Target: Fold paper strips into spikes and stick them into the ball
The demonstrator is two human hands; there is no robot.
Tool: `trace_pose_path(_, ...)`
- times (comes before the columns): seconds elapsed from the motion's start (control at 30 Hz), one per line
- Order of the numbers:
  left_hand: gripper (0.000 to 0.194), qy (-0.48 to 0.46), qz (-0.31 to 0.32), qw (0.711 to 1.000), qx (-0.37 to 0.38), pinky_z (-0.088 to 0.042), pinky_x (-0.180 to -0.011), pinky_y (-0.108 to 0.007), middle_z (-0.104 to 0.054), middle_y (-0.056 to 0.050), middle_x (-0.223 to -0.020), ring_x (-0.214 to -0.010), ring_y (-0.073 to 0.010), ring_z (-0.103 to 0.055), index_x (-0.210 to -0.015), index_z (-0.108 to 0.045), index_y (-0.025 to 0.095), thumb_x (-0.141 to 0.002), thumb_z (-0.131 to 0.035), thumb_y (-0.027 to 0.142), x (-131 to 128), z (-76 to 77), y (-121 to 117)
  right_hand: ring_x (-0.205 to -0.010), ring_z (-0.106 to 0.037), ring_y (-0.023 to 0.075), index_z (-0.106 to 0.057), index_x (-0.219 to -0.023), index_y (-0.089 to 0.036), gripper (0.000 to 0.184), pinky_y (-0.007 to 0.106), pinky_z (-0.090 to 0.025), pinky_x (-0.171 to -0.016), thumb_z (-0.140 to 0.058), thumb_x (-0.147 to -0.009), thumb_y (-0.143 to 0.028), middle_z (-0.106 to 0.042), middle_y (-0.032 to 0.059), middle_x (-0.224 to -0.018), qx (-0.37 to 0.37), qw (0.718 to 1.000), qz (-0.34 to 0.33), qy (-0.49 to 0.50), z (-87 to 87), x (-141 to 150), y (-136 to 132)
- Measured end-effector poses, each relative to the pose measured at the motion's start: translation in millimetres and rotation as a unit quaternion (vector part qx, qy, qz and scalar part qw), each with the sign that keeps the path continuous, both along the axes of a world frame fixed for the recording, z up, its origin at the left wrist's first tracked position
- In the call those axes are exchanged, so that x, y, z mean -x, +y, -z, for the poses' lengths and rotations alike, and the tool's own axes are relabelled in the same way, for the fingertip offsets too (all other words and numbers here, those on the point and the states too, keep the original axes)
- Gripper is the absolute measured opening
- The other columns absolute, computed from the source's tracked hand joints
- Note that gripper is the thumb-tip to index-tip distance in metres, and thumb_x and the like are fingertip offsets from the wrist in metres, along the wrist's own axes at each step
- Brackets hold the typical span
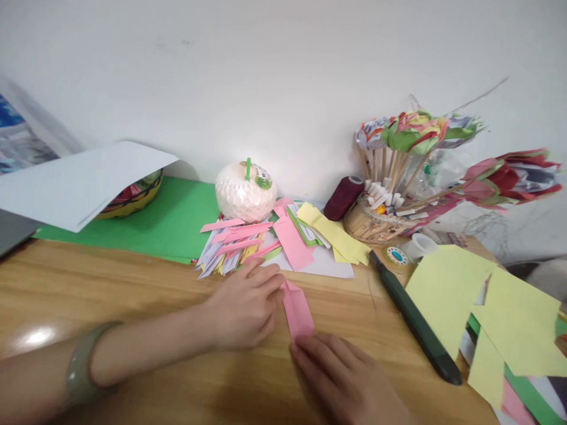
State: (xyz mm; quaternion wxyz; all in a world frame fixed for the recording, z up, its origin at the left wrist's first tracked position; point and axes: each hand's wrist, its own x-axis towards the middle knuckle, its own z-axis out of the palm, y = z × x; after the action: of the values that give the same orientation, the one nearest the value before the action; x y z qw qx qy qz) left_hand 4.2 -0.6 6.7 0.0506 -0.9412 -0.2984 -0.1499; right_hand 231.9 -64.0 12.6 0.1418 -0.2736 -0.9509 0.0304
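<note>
A folded strip of pink paper (pixel 299 310) is held just over the wooden table, between my two hands. My left hand (pixel 248 301), with a bracelet on its wrist, has its fingers closed at the strip's far end. The near end is pinched between the thumb and fingers of my right hand (pixel 339 372). A crease runs along the strip. Just beyond my left hand lies a pile of folded paper pieces (pixel 217 251) in white, yellow and pink. Flat pink strips (pixel 293 242) and yellow strips (pixel 339 233) lie farther back.
A wrapped coconut (pixel 245 192) stands on a green sheet (pixel 181 218). Right of it are a dark red thread spool (pixel 344 198) and a basket (pixel 370 224) of paper flowers. A long dark green tool (pixel 414 316) lies beside yellow paper sheets (pixel 520 324). White sheets (pixel 84 183) overhang another basket.
</note>
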Motion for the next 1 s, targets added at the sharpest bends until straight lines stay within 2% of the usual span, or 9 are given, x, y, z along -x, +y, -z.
trace_pose_path(0.07, 0.032, 0.003, -0.018, 0.999, 0.045, -0.035, -0.093, -0.044, -0.060, -0.009, -0.105, -0.104, -0.0273, -0.048, -0.106, -0.063, 0.013, -0.083, -0.061, 0.035, -8.3, 0.3, 3.2, -0.095, -0.062, 0.0215, -0.058, -0.117, -0.011, 0.035, 0.031, -0.053, -0.077, -0.030, -0.096, -0.017, -0.067, 0.0118, -0.111, 0.007, 0.999, -0.008, 0.031, 1.0, 8.5, -0.7)
trace_pose_path(0.13, 0.027, -0.002, -0.002, 0.997, 0.072, -0.038, -0.088, -0.039, -0.059, -0.006, -0.106, -0.103, -0.0253, -0.047, -0.107, -0.064, 0.022, -0.086, -0.060, 0.038, -12.6, 1.7, 9.0, -0.098, -0.061, 0.0182, -0.057, -0.117, -0.015, 0.030, 0.027, -0.052, -0.081, -0.036, -0.095, -0.017, -0.068, 0.0084, -0.109, 0.052, 0.994, -0.037, 0.085, -0.5, 10.4, 6.7)
trace_pose_path(0.23, 0.015, -0.010, 0.046, 0.996, 0.081, -0.035, -0.089, -0.037, -0.060, 0.000, -0.108, -0.102, -0.0223, -0.046, -0.100, -0.066, 0.031, -0.087, -0.060, 0.029, -12.9, 4.0, 20.9, -0.102, -0.059, 0.0184, -0.058, -0.113, -0.016, 0.028, 0.031, -0.051, -0.084, -0.041, -0.091, -0.010, -0.065, 0.0103, -0.110, 0.074, 0.981, 0.088, 0.158, -1.7, 2.9, 27.7)
trace_pose_path(0.3, 0.018, -0.027, 0.075, 0.994, 0.080, -0.031, -0.092, -0.037, -0.063, 0.004, -0.103, -0.102, -0.0199, -0.047, -0.098, -0.066, 0.030, -0.086, -0.060, 0.018, -11.3, 5.3, 28.8, -0.098, -0.059, 0.0198, -0.060, -0.108, -0.016, 0.026, 0.035, -0.051, -0.083, -0.044, -0.090, -0.008, -0.065, 0.0097, -0.106, 0.078, 0.980, 0.136, 0.123, 0.9, -3.3, 41.5)
trace_pose_path(0.4, 0.019, -0.073, 0.084, 0.990, 0.085, -0.028, -0.091, -0.036, -0.067, 0.005, -0.094, -0.099, -0.0175, -0.049, -0.088, -0.067, 0.027, -0.085, -0.057, 0.011, -8.0, 7.8, 35.8, -0.094, -0.058, 0.0204, -0.063, -0.103, -0.016, 0.022, 0.036, -0.052, -0.080, -0.047, -0.090, -0.010, -0.065, 0.0087, -0.100, 0.067, 0.985, 0.116, 0.105, 7.5, -7.5, 52.8)
trace_pose_path(0.53, 0.022, -0.102, 0.065, 0.988, 0.095, -0.035, -0.080, -0.031, -0.067, 0.003, -0.083, -0.085, -0.0162, -0.051, -0.081, -0.068, 0.023, -0.086, -0.052, 0.008, -0.2, 11.5, 29.2, -0.088, -0.058, 0.0202, -0.062, -0.107, -0.016, 0.023, 0.035, -0.052, -0.073, -0.047, -0.091, -0.011, -0.065, 0.0085, -0.097, 0.048, 0.991, 0.081, 0.089, 12.9, -6.7, 51.8)
trace_pose_path(0.67, 0.022, -0.111, 0.049, 0.991, 0.065, -0.040, -0.074, -0.030, -0.068, -0.002, -0.084, -0.082, -0.0179, -0.051, -0.086, -0.066, 0.017, -0.089, -0.046, 0.008, 10.2, 13.2, 14.6, -0.089, -0.059, 0.0198, -0.056, -0.117, -0.014, 0.027, 0.035, -0.053, -0.075, -0.046, -0.091, -0.011, -0.065, 0.0097, -0.100, 0.057, 0.988, 0.084, 0.113, 14.5, -5.6, 50.7)
trace_pose_path(0.87, 0.030, -0.149, 0.041, 0.983, 0.094, -0.046, -0.072, -0.026, -0.067, -0.003, -0.089, -0.083, -0.0158, -0.056, -0.090, -0.064, 0.015, -0.089, -0.037, 0.003, 15.2, 17.7, 9.1, -0.076, -0.061, 0.0160, -0.061, -0.091, -0.018, 0.013, 0.028, -0.052, -0.066, -0.049, -0.089, -0.012, -0.065, 0.0042, -0.084, 0.135, 0.967, 0.145, 0.160, 13.0, -0.5, 58.7)
trace_pose_path(1.0, 0.031, -0.116, 0.009, 0.987, 0.107, -0.048, -0.067, -0.023, -0.066, -0.002, -0.091, -0.080, -0.0148, -0.058, -0.091, -0.062, 0.016, -0.087, -0.035, 0.001, 14.9, 20.2, 7.6, -0.078, -0.060, 0.0171, -0.062, -0.089, -0.019, 0.016, 0.030, -0.052, -0.067, -0.046, -0.091, -0.014, -0.063, 0.0061, -0.088, 0.081, 0.979, 0.139, 0.127, 16.4, 0.7, 57.5)
